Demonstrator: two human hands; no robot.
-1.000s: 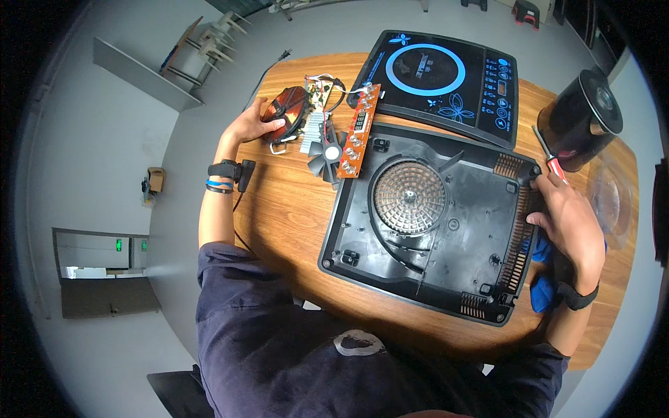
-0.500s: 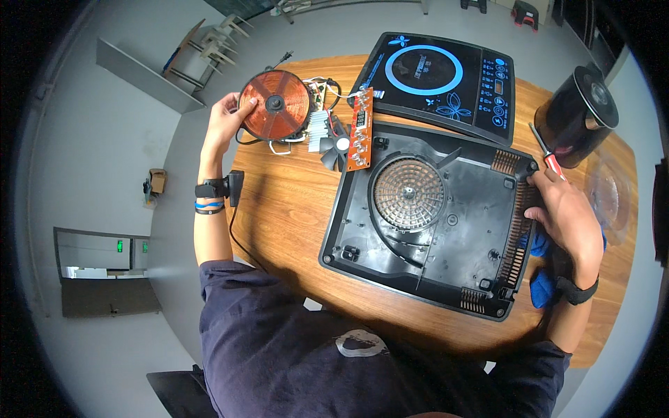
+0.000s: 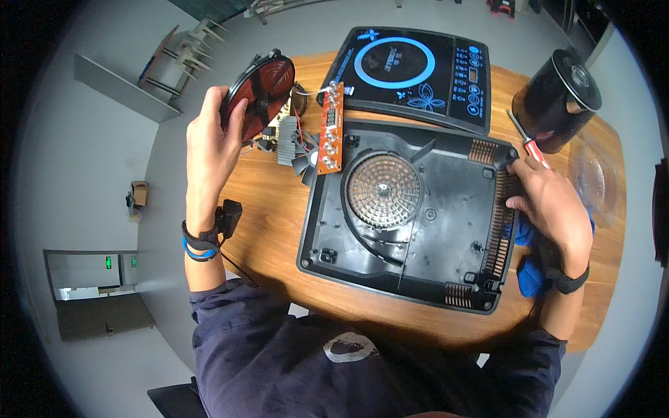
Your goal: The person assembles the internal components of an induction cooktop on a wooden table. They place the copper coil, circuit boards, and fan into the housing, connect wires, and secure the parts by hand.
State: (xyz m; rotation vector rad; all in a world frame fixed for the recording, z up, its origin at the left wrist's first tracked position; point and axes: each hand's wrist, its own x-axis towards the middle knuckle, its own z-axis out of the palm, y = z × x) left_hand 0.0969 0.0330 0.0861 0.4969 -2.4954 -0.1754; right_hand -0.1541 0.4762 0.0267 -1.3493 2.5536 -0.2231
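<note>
My left hand (image 3: 217, 136) grips the copper induction coil (image 3: 268, 94) by its near-left rim and holds it tilted up on edge above the table's far left part. Just right of the coil lie a grey heat sink (image 3: 286, 141), a black fan (image 3: 304, 166) and an orange circuit board (image 3: 331, 129) with small buttons. My right hand (image 3: 547, 202) is closed on the vented right edge of the black induction cooker base (image 3: 446, 244); its thumb and fingers bend over the rim. The base lies with its inside up, showing a round grille (image 3: 384, 191).
Behind the base lies the cooker's black glass top (image 3: 446, 66) with blue markings. A dark cylindrical container (image 3: 557, 101) stands at the right, beside a red-handled screwdriver (image 3: 535, 153). A clear plastic lid (image 3: 596, 184) and blue cloth (image 3: 531, 275) lie near my right arm.
My left hand has lifted the coil from lying flat and tipped it on edge. The heat sink beneath shows more. My right hand keeps its hold on the base.
</note>
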